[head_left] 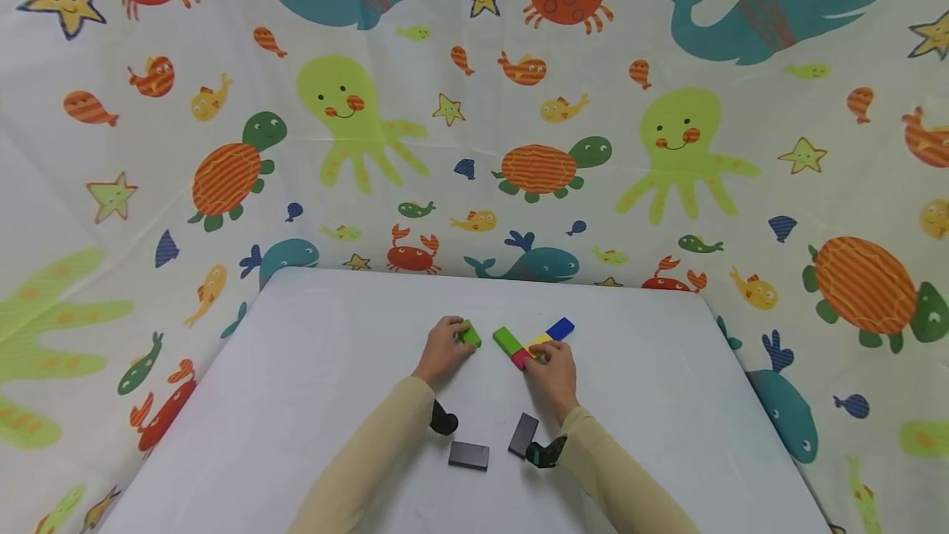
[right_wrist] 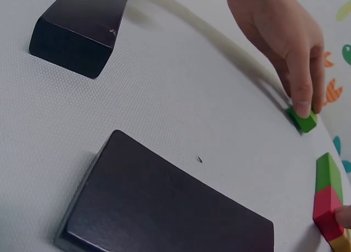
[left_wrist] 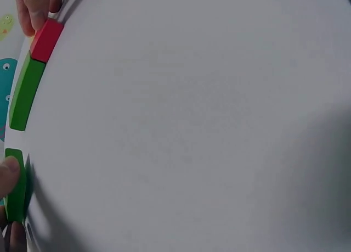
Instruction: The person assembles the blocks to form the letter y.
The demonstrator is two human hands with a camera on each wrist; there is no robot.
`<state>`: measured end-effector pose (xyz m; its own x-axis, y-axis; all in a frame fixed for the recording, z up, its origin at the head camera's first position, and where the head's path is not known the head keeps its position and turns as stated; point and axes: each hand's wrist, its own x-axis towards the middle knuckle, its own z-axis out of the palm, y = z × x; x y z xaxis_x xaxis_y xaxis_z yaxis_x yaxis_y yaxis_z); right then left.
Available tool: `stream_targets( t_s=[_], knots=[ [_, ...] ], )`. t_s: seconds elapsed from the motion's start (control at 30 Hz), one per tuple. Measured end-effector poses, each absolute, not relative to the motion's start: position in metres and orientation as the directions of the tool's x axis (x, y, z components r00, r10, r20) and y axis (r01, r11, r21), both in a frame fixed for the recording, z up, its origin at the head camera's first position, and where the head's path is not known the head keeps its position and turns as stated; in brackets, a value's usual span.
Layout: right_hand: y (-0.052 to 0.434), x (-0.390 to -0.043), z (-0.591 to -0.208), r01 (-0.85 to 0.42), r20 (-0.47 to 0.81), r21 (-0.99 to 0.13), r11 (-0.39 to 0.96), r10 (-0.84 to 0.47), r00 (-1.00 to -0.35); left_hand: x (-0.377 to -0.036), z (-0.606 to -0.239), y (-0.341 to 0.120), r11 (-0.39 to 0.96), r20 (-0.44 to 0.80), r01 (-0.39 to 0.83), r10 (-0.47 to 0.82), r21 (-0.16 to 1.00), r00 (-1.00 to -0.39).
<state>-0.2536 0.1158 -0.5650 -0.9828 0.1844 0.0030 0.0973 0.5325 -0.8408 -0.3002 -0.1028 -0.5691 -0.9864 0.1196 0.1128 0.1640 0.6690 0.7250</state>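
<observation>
In the head view my left hand (head_left: 443,346) pinches a green block (head_left: 470,334), its thumb showing on the block's side in the left wrist view. To the right, a second green block (head_left: 507,340) lies end to end with a red block (head_left: 520,360). A yellow block (head_left: 539,340) angles away from the red one, with a blue block (head_left: 561,328) at its far end, so the row bends in a V. My right hand (head_left: 554,371) holds the yellow block near the red one, fingers partly covering it. A small gap separates the two green blocks.
Two dark blocks lie on the white table (head_left: 319,402) nearer my body: one dark block (head_left: 469,456) between the forearms, another dark block (head_left: 523,433) close to the right wrist. Behind the table hangs a cloth (head_left: 415,213) printed with sea animals.
</observation>
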Motion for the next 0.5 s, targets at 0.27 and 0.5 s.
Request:
stream_targets(
  t_s=[0.27, 0.5],
  knots=[
    [0.117, -0.253, -0.563, 0.080, 0.024, -0.838, 0.540, 0.184, -0.983, -0.315, -0.566, -0.091, 0.567, 0.142, 0.140, 0.042, 0.812, -0.989],
    [0.115, -0.253, -0.565, 0.088, 0.012, -0.835, 0.543, 0.178, -0.984, -0.317, -0.570, -0.090, 0.674, 0.124, 0.148, 0.084, 0.724, -0.989]
  ],
)
